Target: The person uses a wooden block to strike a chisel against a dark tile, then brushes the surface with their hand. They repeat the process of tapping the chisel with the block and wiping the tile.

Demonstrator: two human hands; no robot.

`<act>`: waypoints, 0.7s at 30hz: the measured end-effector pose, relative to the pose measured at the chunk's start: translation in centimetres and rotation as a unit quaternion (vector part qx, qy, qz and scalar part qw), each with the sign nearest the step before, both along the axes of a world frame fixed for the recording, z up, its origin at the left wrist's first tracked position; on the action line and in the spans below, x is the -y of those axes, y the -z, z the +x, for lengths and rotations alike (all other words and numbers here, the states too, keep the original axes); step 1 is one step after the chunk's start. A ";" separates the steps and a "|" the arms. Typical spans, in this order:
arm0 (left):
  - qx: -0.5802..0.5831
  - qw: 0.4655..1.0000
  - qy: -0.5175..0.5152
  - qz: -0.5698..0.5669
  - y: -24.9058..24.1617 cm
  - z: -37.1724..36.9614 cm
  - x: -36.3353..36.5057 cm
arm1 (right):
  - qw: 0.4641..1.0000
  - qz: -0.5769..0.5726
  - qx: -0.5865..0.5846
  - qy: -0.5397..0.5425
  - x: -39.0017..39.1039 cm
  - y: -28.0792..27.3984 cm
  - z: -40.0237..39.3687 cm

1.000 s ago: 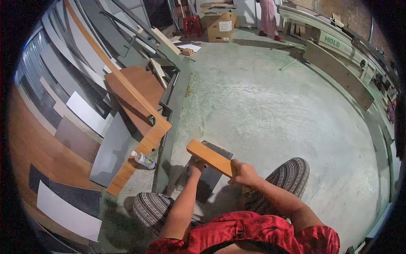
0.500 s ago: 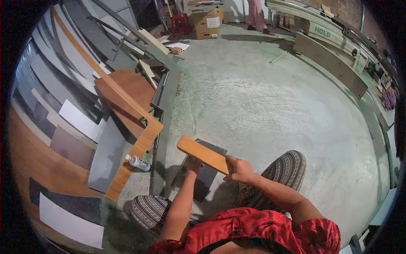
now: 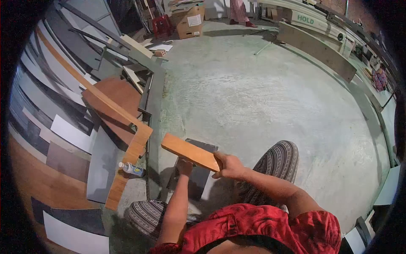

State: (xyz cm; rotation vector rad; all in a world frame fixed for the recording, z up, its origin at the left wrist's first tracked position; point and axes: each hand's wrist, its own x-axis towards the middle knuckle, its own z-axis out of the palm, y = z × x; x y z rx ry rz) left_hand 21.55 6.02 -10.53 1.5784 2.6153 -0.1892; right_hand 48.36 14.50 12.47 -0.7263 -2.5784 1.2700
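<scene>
Right hand (image 3: 228, 165): its grip is wrapped around the near end of a short wooden board (image 3: 190, 151), fingers curled over the top edge, thumb side toward the camera.
Left hand (image 3: 184, 166): sits under the board's lower face, mostly hidden by it; whether its grip is closed on the wood or merely propping it cannot be told.
Wooden board: a light orange-brown piece, held in the air above the floor, tilted so its far end points up and to the left, between the person's knees.
Dark panel (image 3: 194, 171): a flat grey-black sheet lying on the concrete floor (image 3: 262, 97) right beneath the board and both hands.
Person: seated low, knees apart in striped trousers (image 3: 275, 163), red shirt (image 3: 262, 226) at the bottom of the view.
Glue bottle (image 3: 131, 169): a small plastic bottle on its side on the floor, left of the dark panel, just beside an L-shaped wooden strip (image 3: 127, 139).
Left side: many laminate and board offcuts (image 3: 63, 127) in grey, white and wood tones lean in a stack; a round reddish-brown panel (image 3: 114, 101) lies among them.
Far end: a cardboard box (image 3: 188, 21) and a red stool (image 3: 160, 25) stand near the back wall; another person's legs (image 3: 239, 10) are visible beyond them.
Right side: a long machine marked HOLD (image 3: 306, 19) runs along the floor's edge.
</scene>
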 end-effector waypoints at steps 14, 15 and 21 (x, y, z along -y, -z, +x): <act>0.593 0.651 -0.199 0.431 -3.6 2.1 -0.4 | 0.999 0.025 0.025 0.029 -0.6 1.3 0.4; 0.572 0.668 -0.146 0.452 -1.0 1.3 -0.8 | 0.999 0.027 0.024 0.028 -0.6 1.2 0.4; 0.345 0.869 -0.043 0.353 -0.7 0.1 -0.6 | 0.998 0.058 0.025 0.017 -0.5 2.0 0.3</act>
